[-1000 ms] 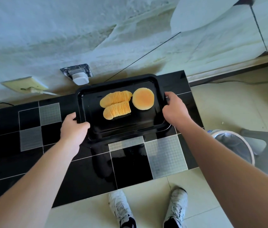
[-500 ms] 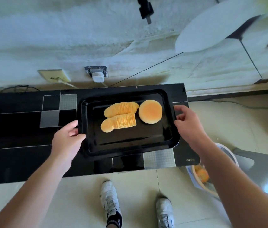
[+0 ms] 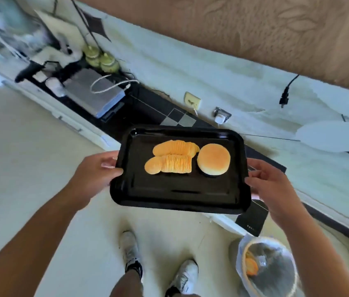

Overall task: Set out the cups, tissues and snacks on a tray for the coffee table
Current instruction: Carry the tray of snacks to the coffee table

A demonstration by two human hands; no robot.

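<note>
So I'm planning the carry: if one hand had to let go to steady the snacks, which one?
Probably the right hand: the bun and chips lie toward its side of the tray. The left hand would keep gripping.

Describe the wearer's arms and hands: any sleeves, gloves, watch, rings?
Both forearms are bare as far as the picture shows, no sleeve or cuff in view. The left hand and right hand are ungloved, with no watch, band or ring visible; fingernails look short and unpainted. No markings or tattoos that I can make out.
</note>
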